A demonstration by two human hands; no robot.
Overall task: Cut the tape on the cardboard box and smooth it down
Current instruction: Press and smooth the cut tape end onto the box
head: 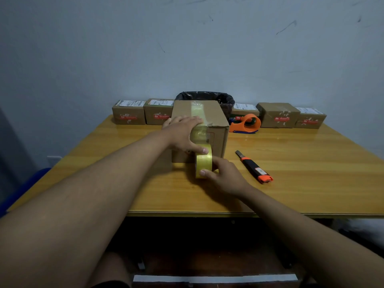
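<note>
A brown cardboard box (217, 115) stands mid-table with a strip of clear yellowish tape (197, 110) running over its top and down the near face. My left hand (182, 132) lies flat over the box's front top edge, pressing the tape, thumb down the near face. The yellow tape roll (204, 161) stands on edge against the foot of the box, still joined to the strip. My right hand (225, 175) grips the roll from the right. An orange and black utility knife (254, 167) lies on the table to the right, untouched.
An orange tape dispenser (247, 122) sits behind the box to the right. Several small labelled parcels (128, 113) line the far table edge, with a black-lined bin (207, 97) behind the box. The wooden table's near edge (207, 214) runs below my hands.
</note>
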